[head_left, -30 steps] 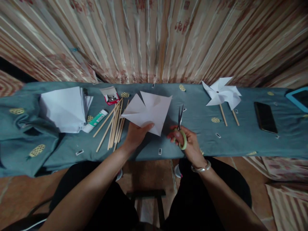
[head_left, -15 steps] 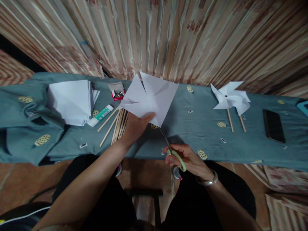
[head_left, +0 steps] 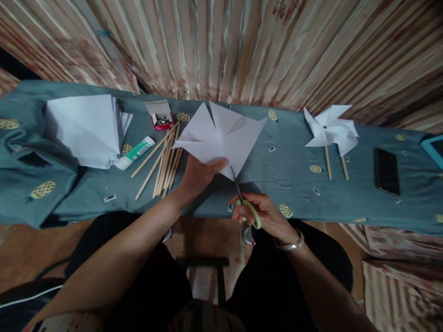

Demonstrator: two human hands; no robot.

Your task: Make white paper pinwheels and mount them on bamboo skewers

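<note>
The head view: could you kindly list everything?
sheet: one, white, centre
scissors: one, green-handled, centre
pile: one, white, left
glue: one, white-green, left
box: one, red, left
sticks: several, tan, left
pinwheels: two, white, right
phone: one, black, right
device: one, blue, right edge
cloth: one, teal, underneath
curtain: one, cream, back
cable: one, white, bottom
bracelet: one, silver, right wrist
legs: two, black, below
left hand: one, holding sheet
right hand: one, holding scissors

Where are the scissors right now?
In the head view, the scissors are in the right hand, just right of centre, blades at the near corner of the white paper the left hand holds.
</note>
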